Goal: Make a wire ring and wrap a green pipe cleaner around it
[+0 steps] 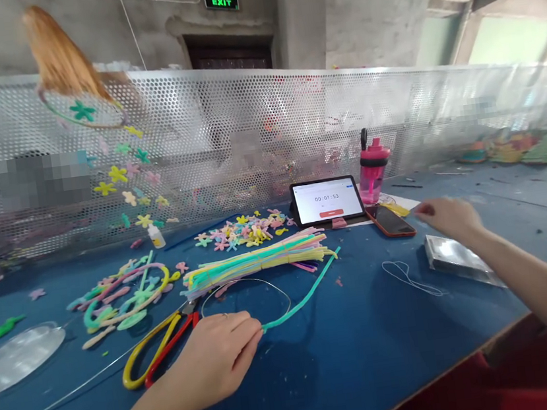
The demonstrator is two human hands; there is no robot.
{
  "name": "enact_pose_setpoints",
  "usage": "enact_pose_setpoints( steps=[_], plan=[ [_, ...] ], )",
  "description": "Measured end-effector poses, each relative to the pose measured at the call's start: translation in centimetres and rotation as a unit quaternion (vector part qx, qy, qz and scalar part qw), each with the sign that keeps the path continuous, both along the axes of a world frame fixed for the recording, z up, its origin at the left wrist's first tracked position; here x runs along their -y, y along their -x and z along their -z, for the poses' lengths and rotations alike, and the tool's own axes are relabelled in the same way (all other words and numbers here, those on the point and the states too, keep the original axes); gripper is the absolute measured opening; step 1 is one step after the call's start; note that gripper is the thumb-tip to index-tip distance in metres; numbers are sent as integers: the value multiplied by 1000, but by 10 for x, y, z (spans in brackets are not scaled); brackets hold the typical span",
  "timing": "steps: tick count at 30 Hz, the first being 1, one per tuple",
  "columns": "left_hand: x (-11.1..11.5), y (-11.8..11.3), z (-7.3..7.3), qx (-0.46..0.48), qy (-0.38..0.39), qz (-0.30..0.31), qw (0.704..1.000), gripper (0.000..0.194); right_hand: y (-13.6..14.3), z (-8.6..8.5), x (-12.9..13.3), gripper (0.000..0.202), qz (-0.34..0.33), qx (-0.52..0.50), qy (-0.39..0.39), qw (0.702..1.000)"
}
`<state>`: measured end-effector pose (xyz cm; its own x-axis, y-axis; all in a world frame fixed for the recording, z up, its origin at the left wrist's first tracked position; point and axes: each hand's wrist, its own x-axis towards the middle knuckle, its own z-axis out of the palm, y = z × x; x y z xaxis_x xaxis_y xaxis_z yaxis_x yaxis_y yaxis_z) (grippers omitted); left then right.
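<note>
My left hand (226,354) pinches the near end of a teal pipe cleaner (307,296), whose far end rises to the right beside a bundle of pastel pipe cleaners (260,260). A thin wire hoop (284,291) lies just behind that hand. Scissors with yellow and red handles (159,352) rest at its left. Out to the right, my right hand (447,215) is raised with its fingers bent together, between a phone (391,221) and a clear flat box (460,260); whether anything small is between its fingertips cannot be made out.
Fuzzy flowers (247,230) are heaped behind the bundle. A tablet timer (327,200) and a pink bottle (373,169) stand near the perforated metal partition (242,112). Fuzzy rings (132,292) lie left, a thin cord loop (412,279) right. A flower mobile (82,110) hangs upper left.
</note>
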<state>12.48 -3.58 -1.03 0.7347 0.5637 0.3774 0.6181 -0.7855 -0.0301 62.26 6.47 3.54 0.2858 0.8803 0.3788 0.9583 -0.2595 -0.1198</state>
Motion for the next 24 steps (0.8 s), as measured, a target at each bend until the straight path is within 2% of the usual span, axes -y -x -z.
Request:
enact_pose_setpoints(
  steps=[4, 6, 9, 12, 18, 21, 24],
  plan=[
    [0, -3, -3, -7, 4, 0, 1000, 20, 60, 15, -32, 18, -170, -5, 50, 984],
    [0, -3, -5, -10, 6, -1, 1000, 20, 89, 24, -45, 18, -230, -8, 72, 971],
    [1, -2, -6, -16, 9, -5, 1000, 20, 120, 35, -57, 26, -274, -10, 85, 958],
    [1, 0, -7, -23, 16, -8, 1000, 20, 135, 40, -64, 26, -286, -8, 90, 954],
    [0, 3, -6, -29, 15, -11, 999, 21, 134, 41, -70, 27, -280, 2, 105, 954],
    [-1, 4, -5, -29, 13, -5, 999, 20, 112, 34, -68, 26, -258, 10, 107, 960],
    [-2, 4, -3, -26, 9, -1, 1000, 20, 77, 20, -58, 24, -201, 23, 75, 976]
  ],
)
